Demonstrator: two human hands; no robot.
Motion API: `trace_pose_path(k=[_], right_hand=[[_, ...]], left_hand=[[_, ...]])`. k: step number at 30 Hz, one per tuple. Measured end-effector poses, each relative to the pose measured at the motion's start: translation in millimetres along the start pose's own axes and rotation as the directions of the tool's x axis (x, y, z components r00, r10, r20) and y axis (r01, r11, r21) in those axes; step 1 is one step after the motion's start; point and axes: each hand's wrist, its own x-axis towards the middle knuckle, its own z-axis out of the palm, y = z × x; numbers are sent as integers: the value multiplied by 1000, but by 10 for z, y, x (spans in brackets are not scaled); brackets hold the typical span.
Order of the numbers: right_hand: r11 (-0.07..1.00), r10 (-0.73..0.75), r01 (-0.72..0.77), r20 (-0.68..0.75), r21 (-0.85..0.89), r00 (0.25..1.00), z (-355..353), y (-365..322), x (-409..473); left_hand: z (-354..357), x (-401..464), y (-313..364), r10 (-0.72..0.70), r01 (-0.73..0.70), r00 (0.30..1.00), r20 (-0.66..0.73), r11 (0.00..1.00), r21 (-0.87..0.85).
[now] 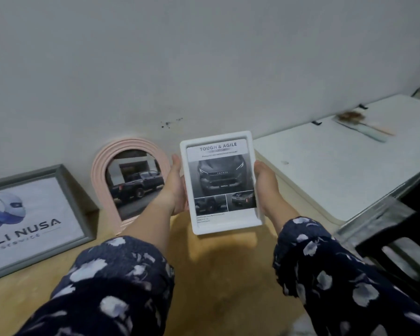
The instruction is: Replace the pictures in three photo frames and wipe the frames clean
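Hands first: my left hand (177,187) and right hand (264,183) clasp the white frame (221,183) by its two long sides, fingers curled behind, thumbs at the front edges. It hangs upright over the wooden table (216,263), just short of the wall (204,57) at the table's back edge, and a truck leaflet already sits inside it.

Beside it to the left, the pink arch frame (129,180) leans on the wall with a pickup photo in it. The grey frame (32,221) leans at the back left edge, showing a logo print. A white side table (337,166) to the right carries a brush (359,124); I see no cloth anywhere.

I judge the step to be standing this frame against the wall. To do it well, I would lower the bottom edge onto the wood first, well clear of the arch frame, then tip the top back until it rests. Thumbs should stay on the border, off the pane, to spare smudges. I would let go one hand at a time, in case it slides on the smooth wood.
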Motion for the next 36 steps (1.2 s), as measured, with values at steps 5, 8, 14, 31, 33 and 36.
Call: trace_pose_path(k=[5, 8, 14, 31, 33, 36], right_hand=[[999, 2, 1, 61, -51, 998, -274, 155, 561], [997, 11, -1, 132, -80, 991, -330, 247, 893], [999, 24, -32, 216, 34, 976, -200, 336, 1412], [998, 40, -29, 227, -54, 973, -151, 531, 1232], [984, 60, -26, 189, -179, 980, -181, 522, 1026], [941, 133, -79, 147, -330, 980, -218, 650, 623]], left_hand=[[395, 542, -135, 43, -44, 998, -43, 999, -26], [525, 799, -134, 89, -92, 994, -70, 995, -39], [583, 1158, -53, 171, -171, 978, -119, 985, 14], [222, 1173, -293, 255, -172, 898, -360, 954, 246], [94, 993, -294, 239, -122, 912, -334, 934, 336], [-129, 632, -438, 261, -99, 918, -299, 880, 464]])
